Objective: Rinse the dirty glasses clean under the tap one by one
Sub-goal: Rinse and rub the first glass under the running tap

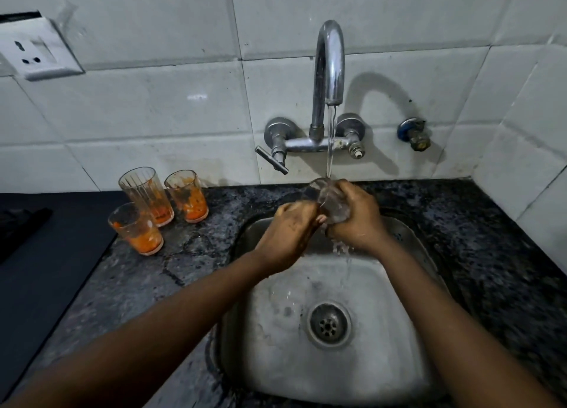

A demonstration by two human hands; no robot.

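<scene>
At frame centre, both hands, left hand (290,231) and right hand (357,220), close their fingers around the wet tumbler (329,200) under the tap (329,67); likely slippery, it could drop into the sink (399,331); three orange-stained glasses (159,205) wait on the desk (190,254), left.

Single view, head-worn wide-angle; looks forward and down over sink (383,374) from close above; faces tiled wall (153,106) square-on; tap (329,63) upper centre; both forearms enter from bottom edge; counter (184,254) at left; edges bowed by lens; no second view to compare.
</scene>
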